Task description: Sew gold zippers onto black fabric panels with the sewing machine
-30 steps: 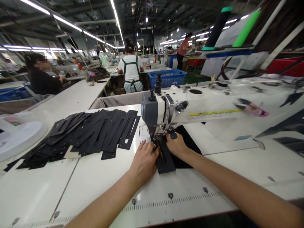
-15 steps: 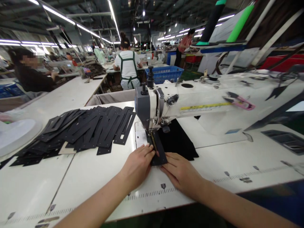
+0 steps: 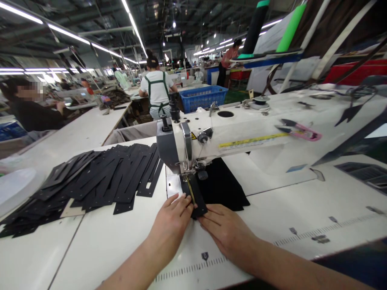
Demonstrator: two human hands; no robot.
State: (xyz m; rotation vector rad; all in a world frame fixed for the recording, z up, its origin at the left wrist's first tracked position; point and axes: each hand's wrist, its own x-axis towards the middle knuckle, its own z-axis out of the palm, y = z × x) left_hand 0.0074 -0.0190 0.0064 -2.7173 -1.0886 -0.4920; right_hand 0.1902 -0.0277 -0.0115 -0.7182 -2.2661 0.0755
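Observation:
A black slotted panel [image 3: 199, 201] with a brass-coloured zipper strip [image 3: 191, 191] in its slot lies under the presser foot [image 3: 188, 174] of a white sewing machine [image 3: 242, 133]. My left hand [image 3: 173, 219] holds it down from the left, fingers bent on its surface beside the zipper. At the near right corner my right hand [image 3: 225, 229] grips the panel's edge, its thumb side hidden. A stack of black fabric [image 3: 225, 187] rests just right of the needle area.
Left of the machine lies a spread pile of black slotted panels [image 3: 102, 177], with a white round lid-like object [image 3: 18, 185] beyond. Pink-handled thread snips [image 3: 302, 131] sit on the machine arm. A blue basket [image 3: 204, 96] and co-workers are farther back.
The view has shifted, moving the machine slightly left and the table lower in the picture. The panel has slid a little farther under the presser foot, with both hands still on it.

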